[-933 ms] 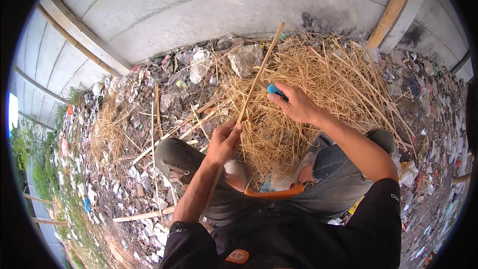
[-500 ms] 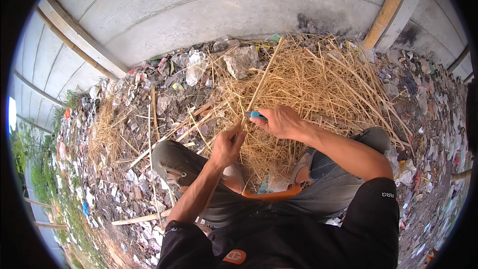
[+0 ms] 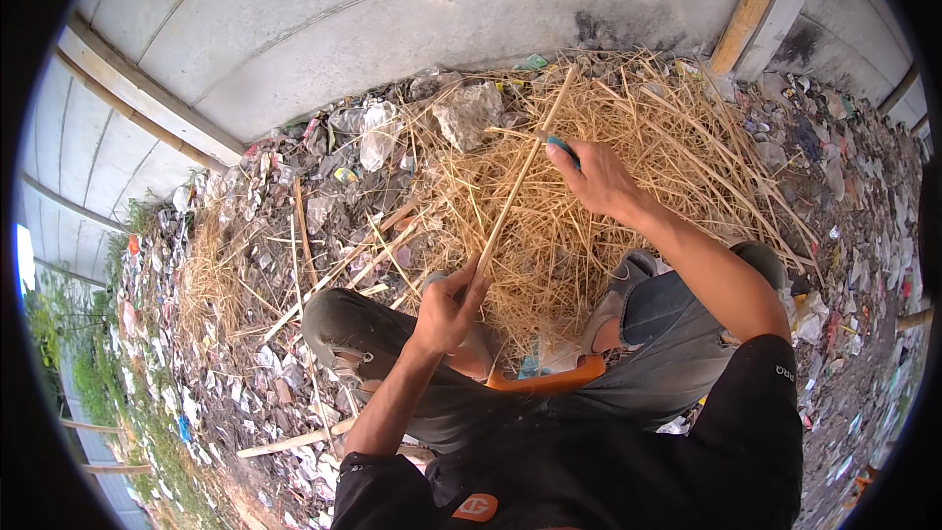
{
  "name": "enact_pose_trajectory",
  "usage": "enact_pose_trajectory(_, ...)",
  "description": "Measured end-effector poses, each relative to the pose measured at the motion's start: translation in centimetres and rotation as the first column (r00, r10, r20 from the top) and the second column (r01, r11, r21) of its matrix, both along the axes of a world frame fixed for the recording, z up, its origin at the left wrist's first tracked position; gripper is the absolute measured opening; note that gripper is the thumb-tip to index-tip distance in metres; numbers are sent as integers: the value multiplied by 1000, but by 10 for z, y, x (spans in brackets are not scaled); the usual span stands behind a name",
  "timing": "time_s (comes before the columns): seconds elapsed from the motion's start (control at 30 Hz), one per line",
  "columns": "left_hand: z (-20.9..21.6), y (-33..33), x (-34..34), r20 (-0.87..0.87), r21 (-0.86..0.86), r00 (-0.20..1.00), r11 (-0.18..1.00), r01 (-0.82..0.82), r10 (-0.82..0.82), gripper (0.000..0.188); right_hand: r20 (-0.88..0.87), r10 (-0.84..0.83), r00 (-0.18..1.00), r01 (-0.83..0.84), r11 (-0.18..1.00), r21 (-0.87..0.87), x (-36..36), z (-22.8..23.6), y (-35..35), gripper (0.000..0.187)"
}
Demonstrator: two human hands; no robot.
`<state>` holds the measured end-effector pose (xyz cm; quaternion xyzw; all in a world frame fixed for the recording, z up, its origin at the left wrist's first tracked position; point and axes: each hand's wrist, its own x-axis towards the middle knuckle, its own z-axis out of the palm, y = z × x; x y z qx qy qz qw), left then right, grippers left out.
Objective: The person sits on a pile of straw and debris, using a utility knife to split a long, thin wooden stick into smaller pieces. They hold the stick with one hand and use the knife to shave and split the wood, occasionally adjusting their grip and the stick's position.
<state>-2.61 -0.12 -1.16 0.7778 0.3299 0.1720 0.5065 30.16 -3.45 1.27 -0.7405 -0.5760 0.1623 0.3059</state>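
Wood strip [image 3: 518,191], one, is gripped in left hand [image 3: 451,309]; ahead of it, one blue-handled knife [image 3: 562,150] is clasped in right hand [image 3: 599,178].

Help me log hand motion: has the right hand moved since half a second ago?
Yes. Judged against the rock, the right hand has moved up the picture and to the right, farther from the left hand.

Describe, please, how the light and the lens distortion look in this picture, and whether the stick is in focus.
Head view, middle: soft daylight, and the stick in the left hand looks reasonably sharp; head view, left rim: a bright patch burns out to white; head view, top: seams of the concrete wall bend into arcs.
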Motion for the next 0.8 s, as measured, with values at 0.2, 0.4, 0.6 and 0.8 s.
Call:
enact_pose_trajectory(0.2, 11, 0, 7, -30, 142, 1000, 990, -2, 6, 46, -104, 325, 940, -335, 937, -96, -102, -4, -36, 61)
enact_pose_trajectory(0.4, -1, 0, 7, -118, 166, 989, 984, -69, 89, 36, 55, 344, 938, -344, 939, -2, -93, -31, -24, 61)
enact_pose_trajectory(0.6, -12, -15, -11, -106, 154, 993, 986, 62, -46, 37, 118, -171, 978, 198, 937, -289, 89, -30, 11, 64)
enact_pose_trajectory(0.8, -6, -15, -1, -106, 62, 992, 996, 70, -63, 39, 49, -167, 985, 172, 977, -126, 72, -41, 1, 67)
